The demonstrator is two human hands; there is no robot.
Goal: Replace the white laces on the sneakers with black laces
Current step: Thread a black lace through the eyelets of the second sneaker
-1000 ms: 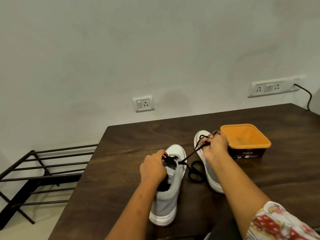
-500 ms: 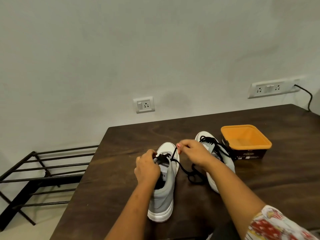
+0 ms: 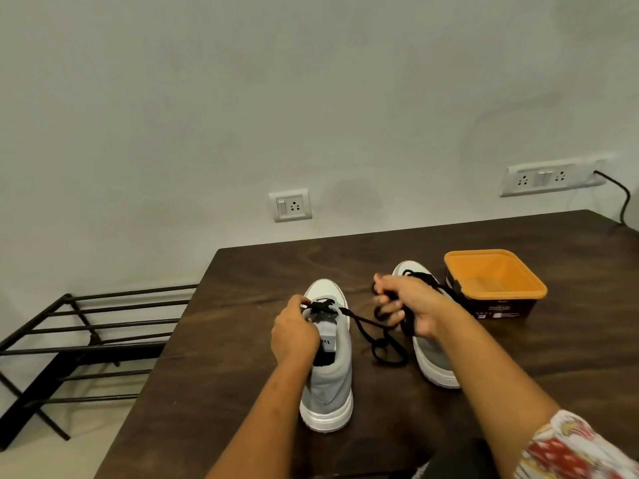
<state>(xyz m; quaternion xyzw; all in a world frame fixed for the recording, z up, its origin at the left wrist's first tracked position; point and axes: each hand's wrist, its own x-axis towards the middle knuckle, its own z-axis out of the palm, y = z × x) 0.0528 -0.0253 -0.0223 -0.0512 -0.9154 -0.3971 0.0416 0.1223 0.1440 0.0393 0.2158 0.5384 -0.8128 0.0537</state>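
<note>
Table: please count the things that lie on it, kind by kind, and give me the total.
Grey sneakers: 2
Black laces: 2
Orange tub: 1
Total: 5

A: where's the free room on that counter?
B: the left strip beside the left sneaker is open wood all the way to the far edge, and so is the band beyond both toes. near right side too.
A: and the middle?
B: tight lol. a black lace loops across the gap between the sneakers, and the right sneaker sits just beside the orange tub, which walls off the far right.
</note>
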